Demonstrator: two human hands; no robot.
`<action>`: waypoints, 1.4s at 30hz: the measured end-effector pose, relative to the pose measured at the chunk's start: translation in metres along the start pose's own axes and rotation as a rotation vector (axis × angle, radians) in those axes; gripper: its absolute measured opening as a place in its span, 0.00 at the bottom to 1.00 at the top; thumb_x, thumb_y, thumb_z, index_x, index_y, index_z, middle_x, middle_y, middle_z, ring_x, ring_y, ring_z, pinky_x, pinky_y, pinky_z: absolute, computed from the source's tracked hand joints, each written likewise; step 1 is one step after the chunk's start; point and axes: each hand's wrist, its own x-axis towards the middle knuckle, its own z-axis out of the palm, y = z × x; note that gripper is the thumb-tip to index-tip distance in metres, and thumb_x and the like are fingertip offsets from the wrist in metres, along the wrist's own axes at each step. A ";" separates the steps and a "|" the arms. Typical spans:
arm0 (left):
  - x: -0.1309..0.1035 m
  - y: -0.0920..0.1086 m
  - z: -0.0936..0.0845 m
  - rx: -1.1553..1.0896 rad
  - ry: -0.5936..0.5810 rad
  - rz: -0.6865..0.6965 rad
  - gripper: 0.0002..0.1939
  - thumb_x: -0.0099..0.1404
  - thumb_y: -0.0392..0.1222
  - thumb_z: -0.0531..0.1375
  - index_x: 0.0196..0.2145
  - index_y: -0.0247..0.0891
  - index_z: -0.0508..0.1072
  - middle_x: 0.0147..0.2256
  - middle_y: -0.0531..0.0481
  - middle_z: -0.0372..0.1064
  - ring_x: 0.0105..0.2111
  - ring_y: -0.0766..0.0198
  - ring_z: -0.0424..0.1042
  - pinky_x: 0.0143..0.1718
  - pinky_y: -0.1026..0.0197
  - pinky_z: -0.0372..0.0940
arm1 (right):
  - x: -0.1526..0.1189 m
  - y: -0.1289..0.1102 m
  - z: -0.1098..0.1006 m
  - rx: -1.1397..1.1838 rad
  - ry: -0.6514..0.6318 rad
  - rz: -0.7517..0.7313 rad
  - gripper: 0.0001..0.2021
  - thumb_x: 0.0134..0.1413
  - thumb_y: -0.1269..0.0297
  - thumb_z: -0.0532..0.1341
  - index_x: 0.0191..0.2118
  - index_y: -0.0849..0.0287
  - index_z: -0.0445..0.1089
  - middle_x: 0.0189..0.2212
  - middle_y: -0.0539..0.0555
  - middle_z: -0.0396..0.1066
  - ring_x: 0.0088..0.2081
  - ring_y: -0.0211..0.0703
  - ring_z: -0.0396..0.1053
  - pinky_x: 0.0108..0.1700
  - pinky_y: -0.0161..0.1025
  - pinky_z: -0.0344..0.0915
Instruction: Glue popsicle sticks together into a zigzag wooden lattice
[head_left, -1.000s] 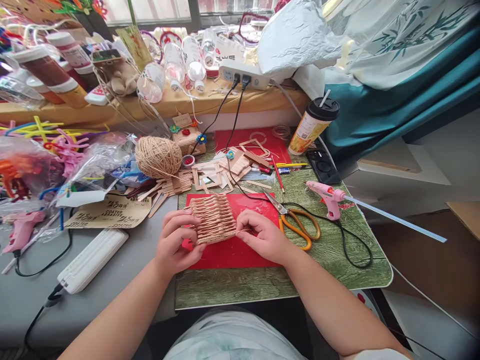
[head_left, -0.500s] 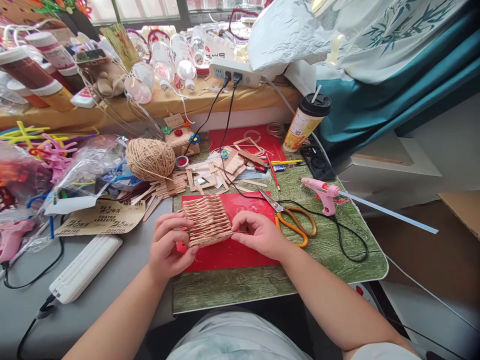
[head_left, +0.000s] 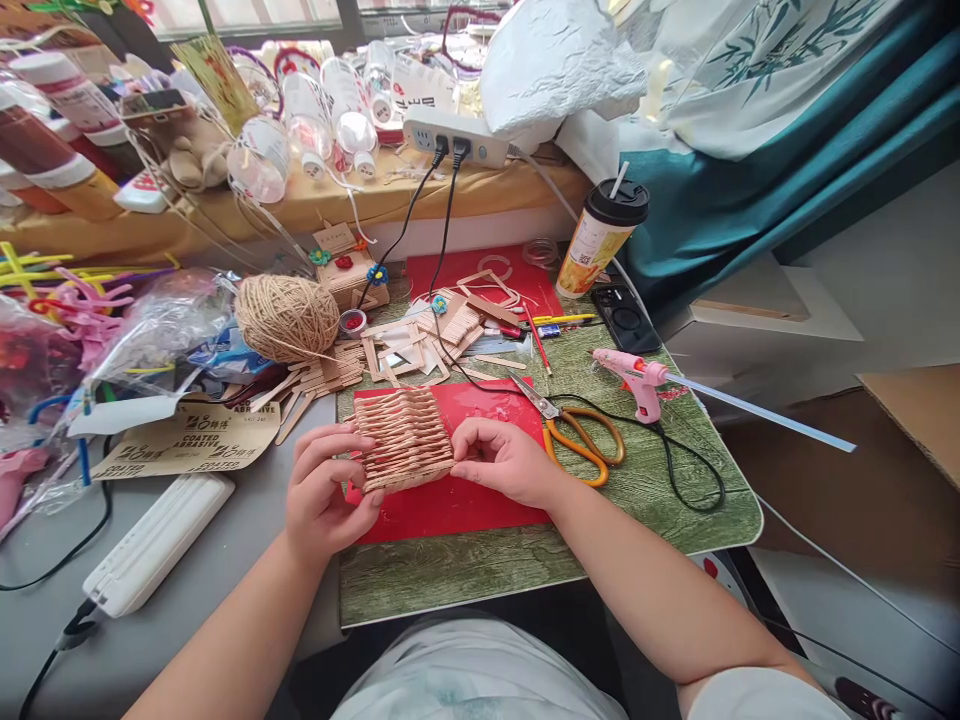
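Observation:
A ridged panel of twisted tan cord (head_left: 405, 438) is held above a red sheet (head_left: 457, 512) on the green wood-patterned table. My left hand (head_left: 324, 490) grips its left edge, with the fingers on top and the thumb at the lower edge. At the panel's lower right corner, my right hand (head_left: 499, 462) pinches with thumb and index finger; whatever lies between those fingertips is too small to make out. Orange-handled scissors (head_left: 581, 440) lie just right of my right hand.
Behind the red sheet are a twine ball (head_left: 287, 318), loose wooden sticks (head_left: 326, 375) and small stick frames. A pink glue gun (head_left: 637, 380), its black cable, a phone (head_left: 626, 320) and a lidded cup (head_left: 602, 240) stand or lie rightward. A white power strip (head_left: 157, 545) lies left.
The whole view has shifted slightly, so things appear a little further left. Both hands keep nearly the same hold on the panel.

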 end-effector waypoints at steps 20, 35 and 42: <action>0.001 0.001 0.002 0.007 0.001 0.011 0.11 0.63 0.38 0.71 0.32 0.44 0.70 0.45 0.45 0.79 0.54 0.46 0.74 0.53 0.40 0.71 | -0.001 0.007 0.008 0.035 0.218 0.069 0.18 0.52 0.50 0.80 0.36 0.57 0.79 0.31 0.49 0.73 0.31 0.38 0.65 0.35 0.38 0.64; 0.000 0.003 0.002 0.004 -0.015 0.020 0.10 0.63 0.37 0.70 0.33 0.44 0.72 0.45 0.45 0.79 0.54 0.46 0.75 0.54 0.40 0.71 | 0.002 0.003 0.005 0.067 0.230 -0.008 0.17 0.59 0.49 0.76 0.41 0.55 0.77 0.37 0.51 0.76 0.39 0.41 0.72 0.46 0.40 0.71; 0.004 0.005 0.002 0.002 -0.008 0.041 0.10 0.63 0.37 0.70 0.33 0.44 0.71 0.45 0.44 0.78 0.53 0.47 0.74 0.53 0.40 0.71 | 0.003 -0.002 0.002 0.161 0.127 0.068 0.18 0.56 0.50 0.78 0.41 0.56 0.77 0.38 0.50 0.76 0.40 0.40 0.73 0.49 0.40 0.72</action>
